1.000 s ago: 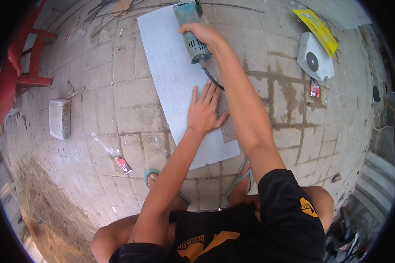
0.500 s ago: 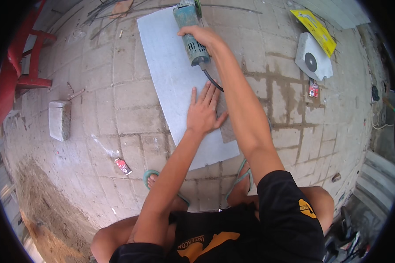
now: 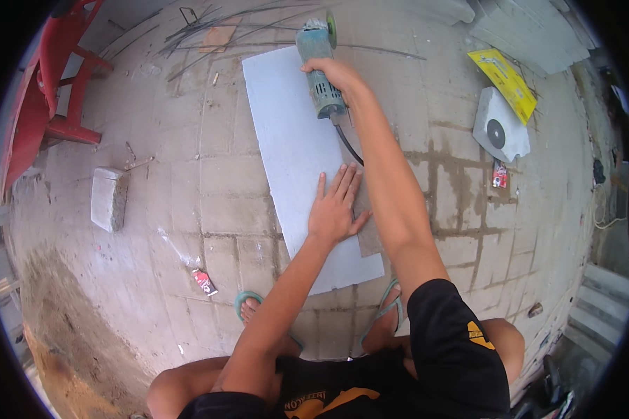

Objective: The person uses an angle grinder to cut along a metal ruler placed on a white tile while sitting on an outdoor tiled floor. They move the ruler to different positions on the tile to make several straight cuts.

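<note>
A pale grey-white flat sheet (image 3: 279,133) lies lengthwise on the ground in front of me. My left hand (image 3: 333,211) rests flat on it, fingers stretched out, its thumb over a brownish-grey strip (image 3: 367,234) by the sheet's right side. My right hand (image 3: 337,75) is wrapped round the teal body of an angle grinder (image 3: 326,102) at the far right corner of the sheet. The grinder's green-faced disc (image 3: 331,29) stands upright at its far end. A black cord (image 3: 351,148) runs back from the grinder and passes under my right forearm.
Thin metal rods (image 3: 258,21) lie beyond the sheet. To the left are a red chair (image 3: 70,129) and a concrete block (image 3: 109,199). On the right, a white block (image 3: 507,126) carries a dark cutting disc (image 3: 495,133) and a yellow packet (image 3: 503,80). My sandalled feet (image 3: 250,306) flank the near end.
The view has tipped upward, so everything sits lower in it and the grinder's disc shows more fully. Both hands keep their places on the sheet and the grinder.
</note>
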The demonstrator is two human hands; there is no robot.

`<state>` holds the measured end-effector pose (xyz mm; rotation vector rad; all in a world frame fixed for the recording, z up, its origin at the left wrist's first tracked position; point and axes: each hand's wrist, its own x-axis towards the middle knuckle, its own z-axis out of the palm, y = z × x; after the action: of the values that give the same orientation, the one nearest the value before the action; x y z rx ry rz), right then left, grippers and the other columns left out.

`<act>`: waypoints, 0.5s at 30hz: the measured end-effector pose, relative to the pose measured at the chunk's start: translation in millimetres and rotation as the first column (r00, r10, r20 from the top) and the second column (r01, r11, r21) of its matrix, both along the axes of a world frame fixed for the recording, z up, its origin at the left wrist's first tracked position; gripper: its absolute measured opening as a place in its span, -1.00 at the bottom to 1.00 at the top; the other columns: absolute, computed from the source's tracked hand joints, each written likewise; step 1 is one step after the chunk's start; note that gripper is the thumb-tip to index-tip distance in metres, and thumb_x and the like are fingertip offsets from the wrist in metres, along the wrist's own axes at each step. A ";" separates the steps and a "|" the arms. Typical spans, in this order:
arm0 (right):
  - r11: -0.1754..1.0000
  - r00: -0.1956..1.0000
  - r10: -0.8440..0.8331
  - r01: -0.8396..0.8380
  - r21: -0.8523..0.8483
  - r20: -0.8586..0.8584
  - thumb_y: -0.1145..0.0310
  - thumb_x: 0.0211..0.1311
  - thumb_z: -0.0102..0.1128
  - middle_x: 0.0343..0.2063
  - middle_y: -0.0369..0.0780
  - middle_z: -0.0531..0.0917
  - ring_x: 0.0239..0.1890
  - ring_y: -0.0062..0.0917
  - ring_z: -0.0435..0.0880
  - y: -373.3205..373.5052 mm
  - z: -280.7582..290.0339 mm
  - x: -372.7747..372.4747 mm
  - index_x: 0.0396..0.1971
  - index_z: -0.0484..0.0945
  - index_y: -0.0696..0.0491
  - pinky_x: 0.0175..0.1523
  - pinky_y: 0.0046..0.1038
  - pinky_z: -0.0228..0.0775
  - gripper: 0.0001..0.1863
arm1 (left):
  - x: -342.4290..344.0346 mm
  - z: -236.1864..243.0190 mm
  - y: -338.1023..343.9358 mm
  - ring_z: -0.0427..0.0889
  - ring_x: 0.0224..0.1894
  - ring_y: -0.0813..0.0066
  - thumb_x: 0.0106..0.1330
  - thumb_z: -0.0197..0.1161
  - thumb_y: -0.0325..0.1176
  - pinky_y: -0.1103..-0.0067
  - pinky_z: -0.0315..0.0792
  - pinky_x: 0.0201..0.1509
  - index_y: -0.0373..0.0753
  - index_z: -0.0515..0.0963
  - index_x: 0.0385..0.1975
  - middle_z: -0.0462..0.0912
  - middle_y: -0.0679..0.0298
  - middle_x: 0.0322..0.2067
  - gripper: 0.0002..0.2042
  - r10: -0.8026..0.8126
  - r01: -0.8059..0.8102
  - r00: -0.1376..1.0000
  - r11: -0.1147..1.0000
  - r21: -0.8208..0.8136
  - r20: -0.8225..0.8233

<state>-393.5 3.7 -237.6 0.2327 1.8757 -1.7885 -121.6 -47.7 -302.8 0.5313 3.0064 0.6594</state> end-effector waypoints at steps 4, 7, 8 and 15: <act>0.996 0.998 0.040 -0.043 -0.081 -0.040 0.12 0.04 0.42 -0.52 -0.19 0.63 -0.62 -0.47 0.62 17.8 55.1 -9.9 -0.30 0.56 0.14 -0.52 -0.38 0.51 -0.60 | 6.9 -7.2 4.7 0.05 0.59 0.22 0.38 0.10 0.21 -0.02 -0.01 0.57 -0.21 0.20 0.50 0.12 0.13 0.54 -0.19 0.042 -0.039 0.993 0.999 0.035 -0.107; 0.999 0.996 0.053 -0.053 -0.006 -0.073 0.11 0.05 0.41 -0.52 -0.20 0.63 -0.62 -0.49 0.63 46.8 100.4 -19.4 -0.26 0.54 0.13 -0.51 -0.42 0.52 -0.58 | 24.7 -11.1 19.8 0.03 0.59 0.10 0.39 0.09 0.22 -0.03 0.03 0.54 -0.19 0.19 0.51 0.07 0.02 0.55 -0.19 0.140 -0.138 0.990 0.989 -0.047 0.031; 0.999 0.996 0.033 -0.030 0.045 -0.082 0.11 0.06 0.41 -0.52 -0.20 0.63 -0.61 -0.49 0.63 57.8 110.9 -19.0 -0.24 0.54 0.13 -0.51 -0.43 0.52 -0.57 | 32.1 -11.2 24.8 0.04 0.57 0.03 0.35 0.12 0.26 -0.04 0.00 0.54 -0.18 0.18 0.51 0.06 -0.03 0.54 -0.15 0.140 -0.138 0.990 0.989 -0.046 0.036; 0.996 0.989 0.015 -0.002 0.088 -0.146 0.14 0.01 0.43 -0.54 -0.26 0.53 -0.63 -0.52 0.53 119.9 161.3 -8.8 -0.36 0.54 0.09 -0.53 -0.38 0.40 -0.64 | 80.5 -2.7 33.0 -0.02 0.57 -0.20 0.09 0.19 0.52 -0.14 -0.14 0.54 -0.09 0.12 0.55 -0.05 -0.22 0.54 0.10 0.052 -0.051 0.998 0.998 -0.028 0.039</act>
<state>-402.3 123.7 -76.2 0.1275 2.0575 -1.7620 -41.1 -14.7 -305.5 0.4356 2.9970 0.6229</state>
